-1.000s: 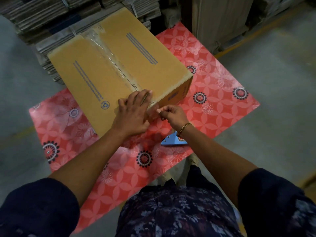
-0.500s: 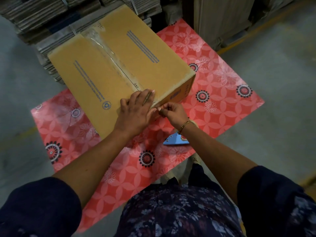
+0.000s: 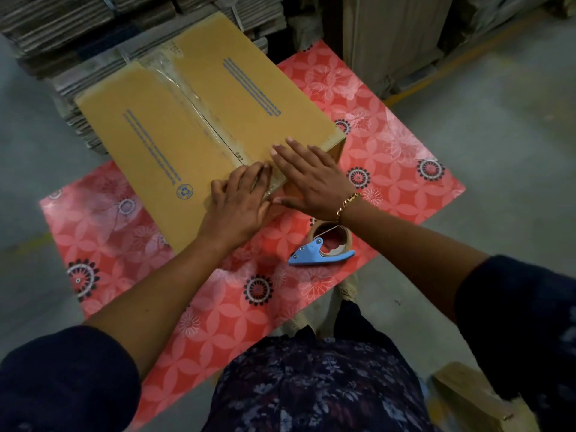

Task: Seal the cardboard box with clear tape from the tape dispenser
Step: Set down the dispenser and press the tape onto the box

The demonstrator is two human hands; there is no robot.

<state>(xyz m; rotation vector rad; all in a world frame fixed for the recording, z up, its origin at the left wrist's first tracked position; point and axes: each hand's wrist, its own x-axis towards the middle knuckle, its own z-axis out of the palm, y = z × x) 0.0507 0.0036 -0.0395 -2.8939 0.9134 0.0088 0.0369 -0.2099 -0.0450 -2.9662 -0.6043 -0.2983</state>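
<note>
A brown cardboard box (image 3: pixel 162 126) lies on a red flowered mat (image 3: pixel 389 126), flaps closed, with a strip of clear tape (image 3: pixel 184 88) running along its centre seam. My left hand (image 3: pixel 240 201) rests flat on the near end of the seam, fingers together over the tape. My right hand (image 3: pixel 311 179) lies flat beside it, fingers spread across the box's near right corner, a gold bracelet on the wrist. The tape dispenser (image 3: pixel 324 247), a roll with a light blue metal cutter, lies on the mat just below my right wrist, held by nothing.
Stacks of flattened cardboard (image 3: pixel 78 29) stand behind the box at the back left. Upright cardboard sheets (image 3: pixel 396 35) lean at the back right. Grey concrete floor (image 3: pixel 498 157) surrounds the mat. A brown bag (image 3: pixel 467 397) sits at the lower right.
My right hand has opened from a pinch at the box's near edge and now lies flat on the top. The dispenser's roll has come into view below the wrist.
</note>
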